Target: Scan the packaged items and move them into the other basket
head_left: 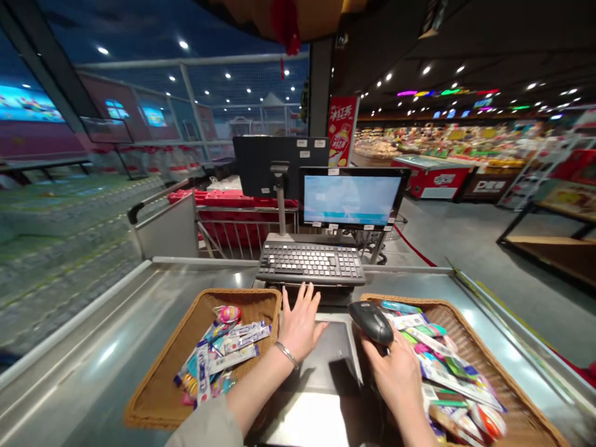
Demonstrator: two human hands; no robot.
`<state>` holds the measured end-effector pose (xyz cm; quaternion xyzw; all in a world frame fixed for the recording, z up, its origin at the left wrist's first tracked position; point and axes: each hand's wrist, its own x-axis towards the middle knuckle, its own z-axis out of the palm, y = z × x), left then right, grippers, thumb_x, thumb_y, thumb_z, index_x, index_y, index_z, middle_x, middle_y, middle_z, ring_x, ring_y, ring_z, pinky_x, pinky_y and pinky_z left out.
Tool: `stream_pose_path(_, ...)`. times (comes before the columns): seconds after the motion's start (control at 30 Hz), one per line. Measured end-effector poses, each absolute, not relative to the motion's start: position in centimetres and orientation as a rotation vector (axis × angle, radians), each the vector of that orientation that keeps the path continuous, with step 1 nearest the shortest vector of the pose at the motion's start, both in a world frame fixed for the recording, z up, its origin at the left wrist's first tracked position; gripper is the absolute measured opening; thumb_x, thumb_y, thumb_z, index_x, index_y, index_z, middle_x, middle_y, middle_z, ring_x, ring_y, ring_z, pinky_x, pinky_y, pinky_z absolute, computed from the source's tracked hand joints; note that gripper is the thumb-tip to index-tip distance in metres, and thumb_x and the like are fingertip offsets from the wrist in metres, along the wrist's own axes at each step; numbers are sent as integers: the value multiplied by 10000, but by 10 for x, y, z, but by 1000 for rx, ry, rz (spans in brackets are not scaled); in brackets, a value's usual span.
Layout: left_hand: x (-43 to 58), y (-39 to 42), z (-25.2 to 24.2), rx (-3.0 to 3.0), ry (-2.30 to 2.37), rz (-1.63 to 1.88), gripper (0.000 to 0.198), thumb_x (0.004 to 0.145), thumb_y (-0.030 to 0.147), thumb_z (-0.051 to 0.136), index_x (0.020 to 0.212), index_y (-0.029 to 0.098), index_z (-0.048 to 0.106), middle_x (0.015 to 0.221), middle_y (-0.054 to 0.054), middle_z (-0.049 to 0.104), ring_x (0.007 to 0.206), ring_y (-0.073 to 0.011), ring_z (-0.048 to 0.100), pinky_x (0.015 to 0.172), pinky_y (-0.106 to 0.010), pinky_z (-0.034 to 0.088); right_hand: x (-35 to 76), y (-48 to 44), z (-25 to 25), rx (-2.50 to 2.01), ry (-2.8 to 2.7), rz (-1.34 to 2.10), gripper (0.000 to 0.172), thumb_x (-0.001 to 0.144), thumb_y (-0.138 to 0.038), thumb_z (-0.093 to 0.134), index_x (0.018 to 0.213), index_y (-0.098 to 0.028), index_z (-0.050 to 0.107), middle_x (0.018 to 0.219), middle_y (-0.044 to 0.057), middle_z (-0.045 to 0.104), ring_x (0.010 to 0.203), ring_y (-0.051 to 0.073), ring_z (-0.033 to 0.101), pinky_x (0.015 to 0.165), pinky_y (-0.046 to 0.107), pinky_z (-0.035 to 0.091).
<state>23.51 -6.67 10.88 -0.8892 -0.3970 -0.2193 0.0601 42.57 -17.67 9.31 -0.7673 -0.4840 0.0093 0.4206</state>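
My left hand (300, 321) is open, fingers spread, with nothing in it. It hovers just in front of the black keyboard (311, 261), beside the right rim of the left wicker basket (156, 379). Small wrapped sweets (223, 351) lie in that basket. A black handheld barcode scanner (372, 321) is in my right hand (398, 372), its head pointing up and left. Under it, the right wicker basket (521, 397) holds a fuller pile of colourful packaged sweets (447, 354). Between the baskets a flat scanner plate (331, 347) is set into the counter.
A lit monitor (351, 198) stands behind the keyboard, next to a second screen (274, 164) seen from its back. Metal counter edges (93, 338) run along both sides. A trolley (162, 223) and red crates (223, 205) stand behind the counter; a red freezer (433, 177) is farther right.
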Motion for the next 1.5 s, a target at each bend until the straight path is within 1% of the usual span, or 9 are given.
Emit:
stream_pose_path(0.2, 160, -72, 98, -2628, -1513, -511, 576, 919, 400, 517, 1432, 164, 399, 1559, -168, 324, 1460, -331, 262, 1151, -706, 110, 373, -152, 80, -1877, -1384, 58, 487, 816, -518, 481, 979, -118, 706, 1148, 191, 680, 1205, 335, 555, 1039, 483, 407)
stream_pose_path(0.37, 100, -63, 72, -2530, -1703, -454, 584, 891, 387, 550, 1403, 127, 444, 1559, -182, 320, 1473, -324, 221, 1193, -606, 167, 337, -136, 75, -1848, -1476, 70, 458, 819, -526, 489, 923, -143, 716, 1131, 178, 692, 1217, 320, 555, 1038, 472, 408)
stream_pose_path(0.43, 77, -57, 60, -2518, -1760, -441, 598, 886, 375, 550, 1405, 100, 437, 1561, -199, 304, 1473, -322, 216, 1191, -553, 236, 325, -129, 75, -1837, -1518, 75, 452, 815, -517, 494, 905, -135, 717, 1125, 186, 693, 1205, 325, 561, 1029, 475, 411)
stream_pose_path(0.53, 46, -46, 45, -2501, -1858, -385, 620, 887, 370, 540, 1426, 98, 401, 1564, -209, 291, 1472, -329, 213, 1173, -541, 280, 312, -121, 73, -1825, -1577, 82, 442, 817, -496, 500, 911, -123, 718, 1127, 189, 692, 1202, 329, 561, 1019, 472, 411)
stream_pose_path(0.8, -6, -18, 31, -2405, -2099, -8, 667, 878, 325, 562, 1457, 74, 348, 1586, -202, 239, 1483, -307, 188, 1205, -462, 213, 291, -104, 64, -1841, -1632, 85, 414, 797, -460, 531, 939, -125, 728, 1132, 188, 694, 1210, 330, 557, 1018, 475, 406)
stream_pose_path(1.0, -21, 0, 4, -2417, -2166, 173, 606, 843, 216, 590, 1411, 73, 434, 1510, -211, 402, 1416, -289, 366, 1144, -396, 331, 285, -97, 62, -1868, -1653, 88, 433, 802, -463, 522, 962, -122, 734, 1156, 186, 688, 1216, 333, 558, 1020, 482, 409)
stream_pose_path(1.13, -25, 7, -14, -2393, -2177, 238, 476, 870, 129, 497, 1343, 86, 533, 1431, -211, 505, 1355, -274, 456, 1115, -391, 358, 285, -94, 60, -1877, -1663, 90, 451, 804, -461, 524, 1001, -112, 730, 1164, 187, 685, 1220, 337, 555, 1020, 490, 411)
stream_pose_path(1.3, -24, 10, -24, -2348, -2182, 237, 403, 910, 101, 409, 1253, 80, 621, 1311, -225, 601, 1306, -268, 502, 1097, -406, 366, 287, -89, 56, -1866, -1666, 100, 458, 800, -474, 534, 1009, -116, 728, 1161, 186, 687, 1215, 338, 560, 1015, 491, 416)
stream_pose_path(1.5, -19, 9, -17, -2323, -2172, 204, 382, 914, 87, 392, 1203, 60, 639, 1297, -234, 609, 1278, -266, 524, 1069, -409, 398, 285, -86, 59, -1850, -1649, 136, 459, 800, -479, 516, 992, -120, 728, 1149, 185, 692, 1226, 333, 550, 1018, 483, 410)
